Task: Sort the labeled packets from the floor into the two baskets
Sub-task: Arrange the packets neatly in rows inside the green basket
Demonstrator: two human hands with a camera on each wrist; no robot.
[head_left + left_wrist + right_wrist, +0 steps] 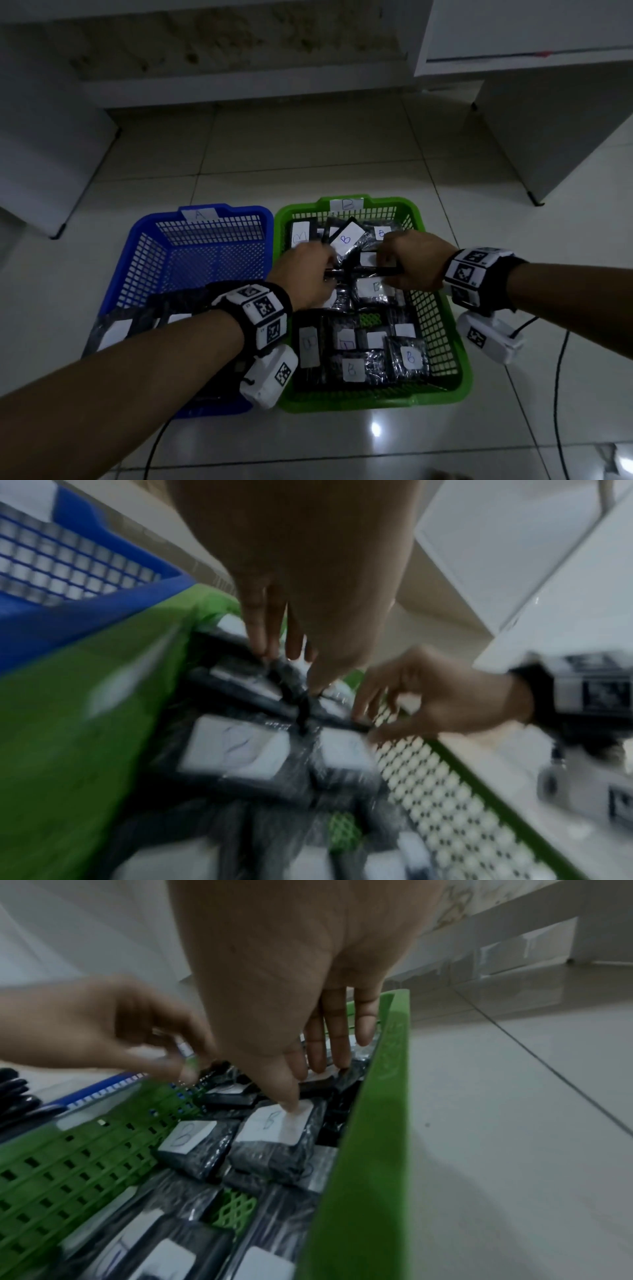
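Both hands hover over the green basket (376, 402) tagged B, which is packed with several dark packets bearing white B labels (409, 358). My left hand (329, 270) pinches the left end of a thin dark packet (368, 270), and my right hand (390, 267) pinches its right end, just above the pile. In the left wrist view the left fingertips (263, 647) reach down onto the packets while the right hand (363, 723) curls at the packet's edge. In the right wrist view the right thumb (291, 1104) touches a B label. The blue basket (144, 246) tagged A holds a few packets (113, 334) under my left forearm.
The two baskets stand side by side on a pale tiled floor. White furniture panels stand at the left (41, 154) and right (548, 137), with a low white ledge behind. Black cables (558, 394) trail over the tiles near me.
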